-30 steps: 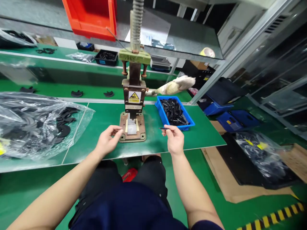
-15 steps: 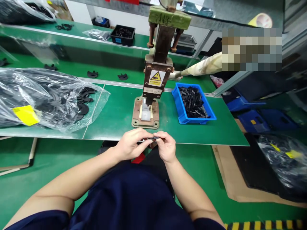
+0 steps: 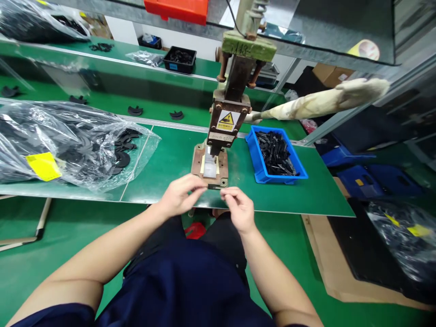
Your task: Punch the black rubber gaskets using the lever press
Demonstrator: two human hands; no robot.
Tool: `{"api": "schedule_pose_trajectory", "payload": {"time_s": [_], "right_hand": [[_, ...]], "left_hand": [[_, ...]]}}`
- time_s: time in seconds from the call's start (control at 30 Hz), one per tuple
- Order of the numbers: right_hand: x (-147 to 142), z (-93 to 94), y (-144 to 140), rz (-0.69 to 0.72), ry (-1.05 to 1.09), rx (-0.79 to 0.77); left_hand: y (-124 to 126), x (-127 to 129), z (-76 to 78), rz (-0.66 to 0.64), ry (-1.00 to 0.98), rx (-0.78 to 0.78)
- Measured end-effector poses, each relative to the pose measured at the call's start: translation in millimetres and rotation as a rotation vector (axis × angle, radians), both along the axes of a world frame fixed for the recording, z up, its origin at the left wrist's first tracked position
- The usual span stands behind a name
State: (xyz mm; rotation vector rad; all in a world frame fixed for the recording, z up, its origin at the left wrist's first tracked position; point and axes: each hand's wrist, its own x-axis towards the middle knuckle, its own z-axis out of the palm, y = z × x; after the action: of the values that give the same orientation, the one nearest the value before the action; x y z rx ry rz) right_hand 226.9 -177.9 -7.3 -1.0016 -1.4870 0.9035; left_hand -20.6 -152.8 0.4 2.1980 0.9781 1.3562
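A slim black plastic part (image 3: 214,186) spans the gap between my hands, just in front of the base of a hand press (image 3: 225,122). My left hand (image 3: 180,195) pinches its left end between thumb and fingers. At its right end, my right hand (image 3: 240,209) has thumb and fingertips closed on it. The press's rusty base plate (image 3: 223,170) carries a pale metal fixture (image 3: 210,169) under the ram. Right of the press, a blue bin (image 3: 275,178) is filled with slim black parts (image 3: 275,152).
A clear plastic bag (image 3: 81,141) of curved black parts lies at left on the green table (image 3: 163,168). The press's wrapped lever (image 3: 316,103) reaches out right. Behind, loose curved pieces (image 3: 176,115) and a black bin (image 3: 180,68) rest on green surfaces.
Both hands have moved slightly forward to the press base and spread apart a little, with the slim black part between them now more exposed. The camera view has shifted slightly.
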Motion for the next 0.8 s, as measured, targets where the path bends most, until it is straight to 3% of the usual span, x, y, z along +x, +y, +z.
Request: {"api": "schedule_pose_trajectory", "payload": {"time_s": [0.1, 0.17, 0.23, 0.33, 0.43, 0.5, 0.57, 0.8], "right_hand": [[24, 42.6, 30, -0.096, 0.003, 0.122], [38, 83.9, 54, -0.168, 0.024, 0.251], [44, 131.0, 76, -0.208, 0.076, 0.494], [36, 194.2, 96, -0.109, 0.125, 0.611], [19, 227.0, 99, 0.041, 0.055, 0.599], [10, 228.8, 97, 0.063, 0.069, 0.628], [4, 218.5, 92, 0.046, 0.105, 0.66], [11, 142.0, 56, -0.06, -0.074, 0.708]], "left_hand": [[47, -17, -17.8, 0.195, 0.057, -0.101], [77, -23, -27.9, 0.247, 0.122, -0.148], [99, -22, -34.2, 0.244, 0.201, -0.152], [115, -14, -36.6, 0.209, 0.344, -0.114], [119, -5, -33.8, 0.189, 0.467, -0.079], [119, -2, -30.9, 0.171, 0.507, -0.068], [118, 1, -28.2, 0.146, 0.526, -0.065], [121, 3, -25.7, 0.136, 0.66, -0.022]]}}
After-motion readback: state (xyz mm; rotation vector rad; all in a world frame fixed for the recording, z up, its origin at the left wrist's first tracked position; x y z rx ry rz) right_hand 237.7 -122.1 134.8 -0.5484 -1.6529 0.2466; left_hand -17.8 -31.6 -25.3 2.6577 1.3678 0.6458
